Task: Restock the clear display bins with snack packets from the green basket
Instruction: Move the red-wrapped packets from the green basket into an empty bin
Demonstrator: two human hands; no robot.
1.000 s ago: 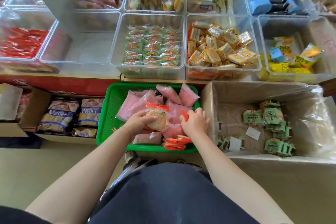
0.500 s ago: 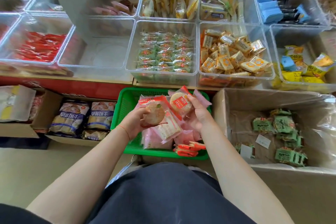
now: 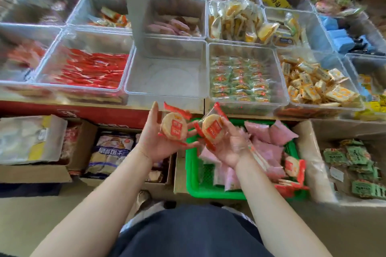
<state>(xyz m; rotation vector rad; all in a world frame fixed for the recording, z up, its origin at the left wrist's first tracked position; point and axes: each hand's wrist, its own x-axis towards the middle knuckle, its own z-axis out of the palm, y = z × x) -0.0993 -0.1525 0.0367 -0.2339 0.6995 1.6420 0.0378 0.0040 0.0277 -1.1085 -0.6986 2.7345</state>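
My left hand [image 3: 155,144] holds a round rice-cracker packet with red ends [image 3: 173,128], palm up. My right hand [image 3: 230,146] holds a second such packet [image 3: 212,127] beside it. Both hands hover just below the front edge of an empty clear bin [image 3: 165,77]. The green basket [image 3: 194,173] sits under my right hand, with pink packets [image 3: 271,133] and more red-ended cracker packets [image 3: 292,166] in it.
Clear bins around the empty one hold red packets [image 3: 92,71], green packets [image 3: 238,79] and yellow packets [image 3: 313,83]. A cardboard box with green packets [image 3: 355,165] stands right of the basket. Boxes of bagged snacks [image 3: 110,152] sit at the lower left.
Both hands rose out of the basket, each with a cracker packet, and moved left and up toward the empty bin. The view swung left.
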